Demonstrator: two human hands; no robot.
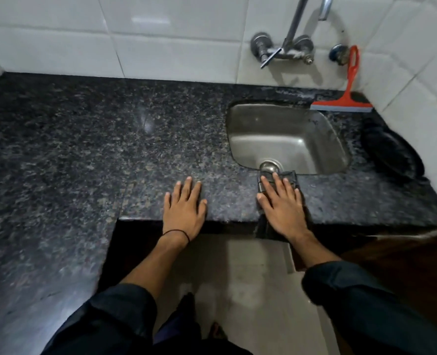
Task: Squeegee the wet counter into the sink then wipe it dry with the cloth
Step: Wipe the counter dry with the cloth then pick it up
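Here, a person stands at a dark granite bench (84, 139) with both hands spread flat near its front edge. The left hand (184, 208) rests open and empty on bare stone. The right hand (284, 206) lies open, fingers splayed, pressing on a dark folded cloth (290, 176) that sits on the strip between the sink (286, 139) and the bench edge, part of it hanging over the front. The red squeegee (346, 98) leans against the tiled wall behind the sink, well apart from either hand. The risks appear modest: the overhanging cloth could slide off to the floor if the palm lifts, and wiping before squeegeeing would likely soak the cloth and smear water rather than clear it.
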